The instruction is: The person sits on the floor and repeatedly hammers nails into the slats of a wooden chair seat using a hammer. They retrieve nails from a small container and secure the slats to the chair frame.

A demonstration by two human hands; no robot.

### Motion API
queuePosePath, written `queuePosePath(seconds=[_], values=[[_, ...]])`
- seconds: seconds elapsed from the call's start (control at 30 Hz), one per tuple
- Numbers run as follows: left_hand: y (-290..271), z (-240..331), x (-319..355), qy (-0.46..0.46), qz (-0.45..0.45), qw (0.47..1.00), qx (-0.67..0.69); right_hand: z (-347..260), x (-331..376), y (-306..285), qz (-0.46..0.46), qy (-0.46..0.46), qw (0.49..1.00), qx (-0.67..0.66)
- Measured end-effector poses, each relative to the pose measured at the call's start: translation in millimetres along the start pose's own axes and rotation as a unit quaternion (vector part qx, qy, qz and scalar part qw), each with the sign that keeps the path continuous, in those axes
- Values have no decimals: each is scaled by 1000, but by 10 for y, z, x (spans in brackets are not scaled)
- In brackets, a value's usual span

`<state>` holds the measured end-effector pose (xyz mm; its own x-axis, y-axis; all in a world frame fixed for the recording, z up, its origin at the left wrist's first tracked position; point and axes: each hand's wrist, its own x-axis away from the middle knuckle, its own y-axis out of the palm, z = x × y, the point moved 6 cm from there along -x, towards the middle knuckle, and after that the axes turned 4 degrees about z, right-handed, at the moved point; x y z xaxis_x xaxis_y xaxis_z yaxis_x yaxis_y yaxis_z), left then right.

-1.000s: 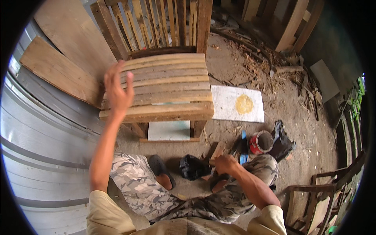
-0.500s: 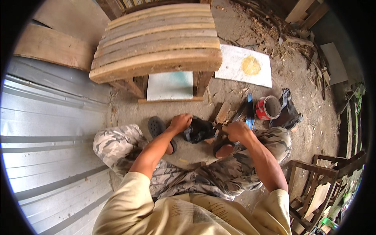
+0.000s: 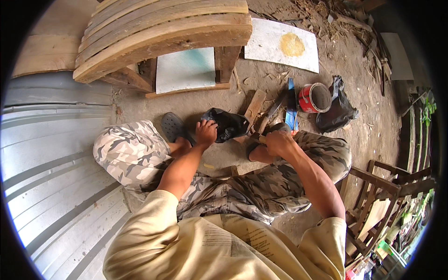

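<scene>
A black plastic bag [image 3: 228,123] lies crumpled on the dirt floor [image 3: 280,84], just beside a wooden-handled tool [image 3: 263,122] lying tilted.

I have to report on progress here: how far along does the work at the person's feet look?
Done: the slatted wooden chair stands assembled. In hand: the left hand is on the black plastic bag on the ground, and the right hand grips a wooden tool handle. Left: the red can sits open and untouched.

beige shirt [image 3: 219,242], camouflage trousers [image 3: 261,186] (dark sandals [image 3: 173,127])
</scene>
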<state>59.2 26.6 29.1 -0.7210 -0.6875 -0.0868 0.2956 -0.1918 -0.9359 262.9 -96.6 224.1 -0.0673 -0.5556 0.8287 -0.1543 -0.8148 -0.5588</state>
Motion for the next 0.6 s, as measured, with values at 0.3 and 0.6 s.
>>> queuePosePath(seconds=[0.3,0.6], values=[[358,84,-321,-93,-121,988,31,243,13,292,89,19,993,-80],[604,44,-465,-299,-145,943,19,309,85,278,109,38,989,-88]])
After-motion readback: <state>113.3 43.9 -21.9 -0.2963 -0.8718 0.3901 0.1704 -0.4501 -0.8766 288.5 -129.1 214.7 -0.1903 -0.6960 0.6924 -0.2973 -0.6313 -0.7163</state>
